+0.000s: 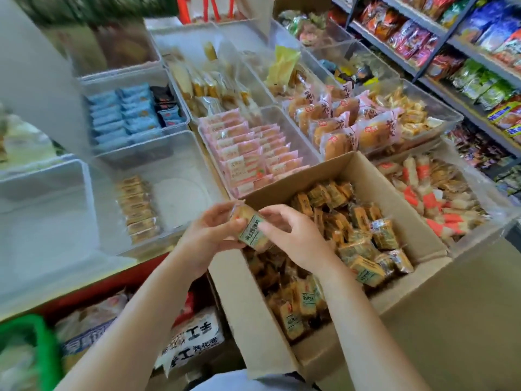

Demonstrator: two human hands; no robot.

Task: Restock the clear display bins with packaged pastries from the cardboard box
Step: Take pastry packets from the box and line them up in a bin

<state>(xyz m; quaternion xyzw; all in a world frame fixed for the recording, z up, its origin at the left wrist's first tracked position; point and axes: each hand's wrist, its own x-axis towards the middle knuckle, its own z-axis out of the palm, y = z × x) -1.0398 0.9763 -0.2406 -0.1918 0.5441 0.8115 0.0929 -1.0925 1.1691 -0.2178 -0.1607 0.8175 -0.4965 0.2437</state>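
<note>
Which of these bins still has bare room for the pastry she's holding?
The clear bin left of the cardboard box does: bare floor right of its single pastry row. The pink-pack bin is crowded. Both hands, left and right, hold the pastry.

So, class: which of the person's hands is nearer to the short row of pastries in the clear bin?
Left. The left hand grips the held packet on the side facing the row of pastries in the clear bin; the right hand grips it from over the cardboard box.
</note>
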